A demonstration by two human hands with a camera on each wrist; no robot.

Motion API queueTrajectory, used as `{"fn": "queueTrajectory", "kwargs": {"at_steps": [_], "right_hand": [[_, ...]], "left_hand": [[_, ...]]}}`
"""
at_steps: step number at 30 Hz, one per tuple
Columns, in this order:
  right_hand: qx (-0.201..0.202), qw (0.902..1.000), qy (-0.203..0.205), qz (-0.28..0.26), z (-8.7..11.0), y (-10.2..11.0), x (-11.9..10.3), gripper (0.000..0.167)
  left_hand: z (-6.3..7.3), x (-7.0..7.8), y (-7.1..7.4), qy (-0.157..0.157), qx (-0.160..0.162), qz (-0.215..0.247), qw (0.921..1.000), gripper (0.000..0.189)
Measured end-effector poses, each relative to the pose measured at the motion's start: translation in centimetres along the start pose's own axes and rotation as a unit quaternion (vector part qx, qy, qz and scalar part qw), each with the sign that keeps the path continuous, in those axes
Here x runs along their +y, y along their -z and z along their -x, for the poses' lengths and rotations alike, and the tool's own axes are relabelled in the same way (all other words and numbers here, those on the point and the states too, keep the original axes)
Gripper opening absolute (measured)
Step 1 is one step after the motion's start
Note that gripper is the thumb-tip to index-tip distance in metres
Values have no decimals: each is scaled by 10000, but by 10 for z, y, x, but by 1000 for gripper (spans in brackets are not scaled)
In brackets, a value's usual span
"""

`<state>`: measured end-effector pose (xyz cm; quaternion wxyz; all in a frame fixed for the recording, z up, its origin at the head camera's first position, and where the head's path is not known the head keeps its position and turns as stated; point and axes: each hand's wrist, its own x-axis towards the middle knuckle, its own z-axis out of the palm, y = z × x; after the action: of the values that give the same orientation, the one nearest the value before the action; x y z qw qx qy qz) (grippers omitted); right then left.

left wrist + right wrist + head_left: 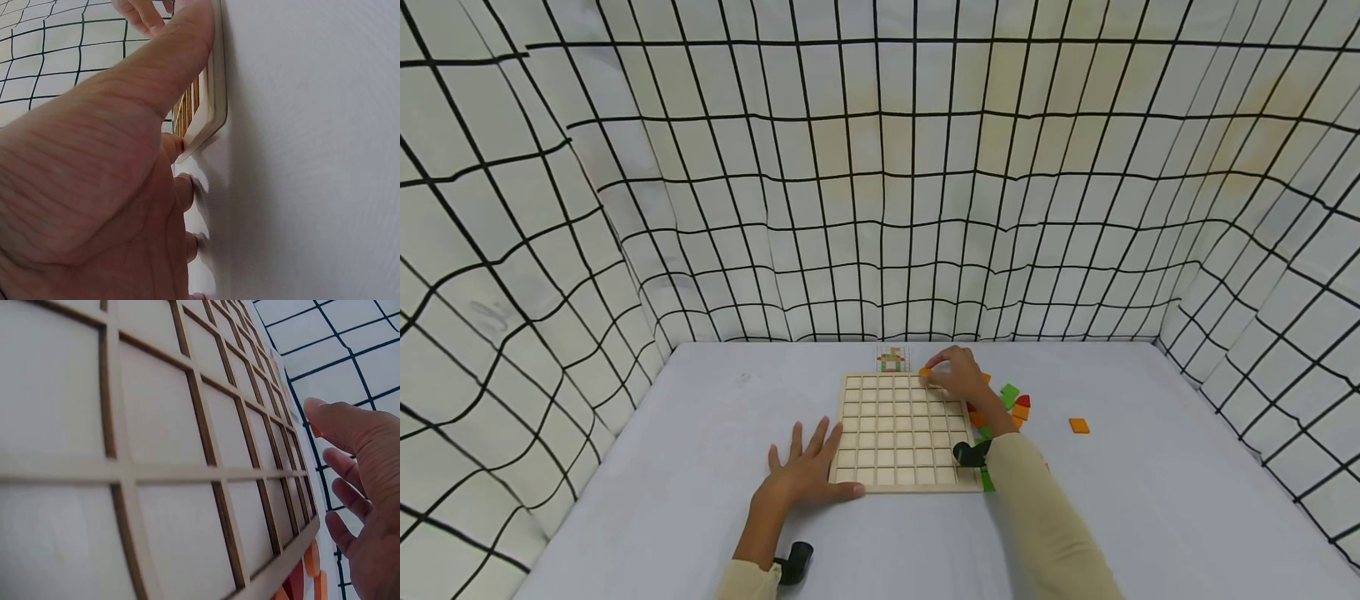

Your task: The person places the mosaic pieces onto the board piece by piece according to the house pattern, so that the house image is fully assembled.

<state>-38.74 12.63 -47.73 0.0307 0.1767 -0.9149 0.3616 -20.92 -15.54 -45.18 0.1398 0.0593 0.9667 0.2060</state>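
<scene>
A light wooden grid board (880, 489) with square compartments lies flat on the white table. My left hand (808, 477) rests at its near left corner, fingers spread on the table and thumb along the near edge. In the left wrist view, the left thumb (181, 37) lies against the board's rim. Over the board's far edge, my right hand (957, 375) pinches a small orange tile (926, 373) between thumb and fingers. From the right wrist, only a sliver of that orange tile (317, 432) shows under the thumb; the other fingers are loosely bent.
Green, red and orange pieces (1020, 412) lie heaped along the board's right side, partly behind the right forearm. One orange square tile (1079, 426) sits apart, farther right. A small printed pattern card (892, 359) is just beyond the board. Black-gridded white walls (880, 200) enclose the table.
</scene>
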Motion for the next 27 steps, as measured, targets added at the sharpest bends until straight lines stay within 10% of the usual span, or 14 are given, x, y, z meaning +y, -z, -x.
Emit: {"fn": "queueTrajectory", "kwargs": {"at_steps": [11,27], "right_hand": [[-139,9962,740,-436,-4,-21,-15,20],[205,9991,365,-29,-2,-37,-26,18]], "left_hand": [[-1,-2,-1,55,-8,-79,10000,107],[3,1,2,37,-15,-41,10000,106]]}}
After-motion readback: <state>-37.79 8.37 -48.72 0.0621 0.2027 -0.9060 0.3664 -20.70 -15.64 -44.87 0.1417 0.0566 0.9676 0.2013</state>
